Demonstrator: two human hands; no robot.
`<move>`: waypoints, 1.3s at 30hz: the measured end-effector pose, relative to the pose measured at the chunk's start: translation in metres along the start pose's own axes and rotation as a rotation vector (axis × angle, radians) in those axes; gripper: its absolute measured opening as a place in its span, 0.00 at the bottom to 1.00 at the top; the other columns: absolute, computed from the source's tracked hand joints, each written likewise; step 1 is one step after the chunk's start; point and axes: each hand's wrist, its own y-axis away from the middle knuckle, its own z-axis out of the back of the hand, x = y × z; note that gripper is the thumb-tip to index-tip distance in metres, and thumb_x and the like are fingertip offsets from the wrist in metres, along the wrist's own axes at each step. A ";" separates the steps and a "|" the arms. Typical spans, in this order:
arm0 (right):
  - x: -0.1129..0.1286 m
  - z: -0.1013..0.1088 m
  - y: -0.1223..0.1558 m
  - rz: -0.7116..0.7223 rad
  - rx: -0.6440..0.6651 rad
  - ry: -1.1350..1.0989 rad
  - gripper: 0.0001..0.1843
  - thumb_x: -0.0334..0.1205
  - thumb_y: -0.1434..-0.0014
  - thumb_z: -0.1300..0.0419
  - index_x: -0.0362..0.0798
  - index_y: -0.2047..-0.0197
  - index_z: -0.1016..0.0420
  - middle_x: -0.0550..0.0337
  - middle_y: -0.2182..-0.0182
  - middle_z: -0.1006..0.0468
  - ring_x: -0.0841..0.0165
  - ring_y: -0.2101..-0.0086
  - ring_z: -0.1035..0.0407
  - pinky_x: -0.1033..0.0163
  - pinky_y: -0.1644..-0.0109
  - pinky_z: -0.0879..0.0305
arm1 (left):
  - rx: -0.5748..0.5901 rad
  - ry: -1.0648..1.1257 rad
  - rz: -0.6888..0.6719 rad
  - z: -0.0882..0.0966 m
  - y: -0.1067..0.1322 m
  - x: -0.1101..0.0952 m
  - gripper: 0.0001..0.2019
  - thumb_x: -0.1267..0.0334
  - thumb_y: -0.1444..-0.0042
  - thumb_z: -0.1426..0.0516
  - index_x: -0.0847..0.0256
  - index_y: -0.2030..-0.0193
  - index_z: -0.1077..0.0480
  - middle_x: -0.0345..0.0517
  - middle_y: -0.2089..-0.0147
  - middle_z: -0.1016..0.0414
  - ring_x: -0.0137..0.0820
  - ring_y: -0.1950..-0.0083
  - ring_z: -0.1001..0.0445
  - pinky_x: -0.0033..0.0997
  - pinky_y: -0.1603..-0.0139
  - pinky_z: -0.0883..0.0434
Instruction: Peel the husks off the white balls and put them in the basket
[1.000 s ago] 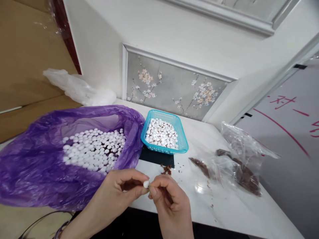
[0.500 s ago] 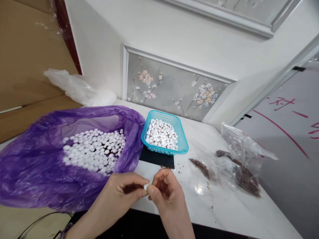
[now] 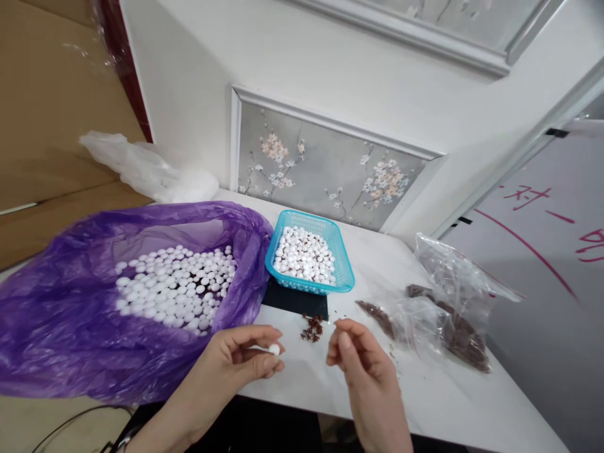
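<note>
My left hand (image 3: pixel 231 362) pinches a small white ball (image 3: pixel 274 349) between thumb and fingers, above the near part of the table. My right hand (image 3: pixel 365 371) is apart from it to the right, fingers curled and thumb close to the forefinger; whatever they hold, if anything, is hidden. Between and beyond both hands lies a little pile of reddish-brown bits (image 3: pixel 311 328). To the left, a purple plastic bag (image 3: pixel 89 270) lies spread wide with many white balls (image 3: pixel 160 286) inside. A blue plastic basket (image 3: pixel 346 267) behind the pile holds more white balls mixed with brown bits.
Clear plastic bags (image 3: pixel 419 321) with brown bits lie on the white table (image 3: pixel 443 402) at the right. A black flat piece (image 3: pixel 295 301) sits under the basket's front. Behind stand a wall, a framed flower panel (image 3: pixel 325 170) and a whiteboard (image 3: pixel 542 251); crumpled white plastic (image 3: pixel 146 170) is back left.
My right hand has left the white ball and moved to the right. The ball stays in my left hand. The pile of brown bits shows more fully between the hands.
</note>
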 end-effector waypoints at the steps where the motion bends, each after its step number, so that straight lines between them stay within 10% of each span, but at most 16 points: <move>1: -0.003 0.007 -0.003 0.013 -0.052 0.051 0.12 0.46 0.39 0.44 0.49 0.56 0.31 0.63 0.73 0.29 0.70 0.71 0.33 0.64 0.64 0.34 | -0.005 0.000 -0.007 0.000 0.000 0.001 0.11 0.63 0.56 0.33 0.59 0.63 0.22 0.42 0.68 0.20 0.32 0.65 0.22 0.26 0.61 0.27; 11: -0.029 0.019 -0.038 0.273 -0.054 0.758 0.15 0.38 0.39 0.51 0.45 0.59 0.24 0.52 0.63 0.21 0.63 0.64 0.27 0.59 0.59 0.32 | -0.040 -0.138 -0.266 -0.014 -0.019 -0.014 0.06 0.63 0.53 0.36 0.60 0.67 0.23 0.43 0.68 0.19 0.33 0.66 0.22 0.29 0.62 0.25; 16: -0.029 0.004 -0.056 0.314 0.010 0.873 0.16 0.33 0.42 0.50 0.48 0.60 0.22 0.53 0.65 0.22 0.63 0.67 0.28 0.61 0.63 0.36 | -0.235 -0.510 -0.593 -0.038 -0.072 -0.034 0.13 0.61 0.44 0.45 0.63 0.54 0.26 0.51 0.55 0.20 0.38 0.55 0.22 0.36 0.52 0.26; 21: -0.031 -0.001 -0.057 0.306 0.011 0.962 0.13 0.31 0.44 0.50 0.50 0.69 0.23 0.57 0.72 0.25 0.65 0.73 0.31 0.63 0.72 0.42 | -0.192 -0.643 -0.677 -0.046 -0.093 -0.045 0.23 0.67 0.48 0.43 0.60 0.43 0.32 0.51 0.39 0.31 0.41 0.38 0.35 0.42 0.39 0.36; 26: -0.037 0.004 -0.053 0.293 0.004 0.959 0.10 0.33 0.44 0.49 0.50 0.69 0.27 0.59 0.72 0.25 0.64 0.72 0.31 0.63 0.70 0.41 | -0.339 -0.910 -0.725 -0.001 -0.062 -0.059 0.18 0.65 0.42 0.49 0.60 0.46 0.29 0.49 0.42 0.28 0.39 0.42 0.30 0.38 0.40 0.36; 32: -0.038 0.002 -0.048 0.289 -0.019 0.896 0.11 0.36 0.44 0.49 0.49 0.63 0.27 0.57 0.70 0.23 0.63 0.70 0.28 0.61 0.66 0.36 | -0.426 -1.375 -0.457 0.088 -0.046 -0.064 0.18 0.67 0.47 0.51 0.61 0.57 0.22 0.53 0.56 0.18 0.46 0.54 0.22 0.43 0.49 0.31; 39: -0.028 0.000 -0.037 0.301 0.031 0.772 0.12 0.44 0.39 0.49 0.49 0.65 0.26 0.56 0.70 0.23 0.65 0.70 0.30 0.62 0.64 0.35 | -0.323 -1.486 -0.391 0.089 -0.058 -0.045 0.15 0.73 0.49 0.50 0.58 0.62 0.23 0.52 0.56 0.20 0.42 0.54 0.25 0.36 0.52 0.32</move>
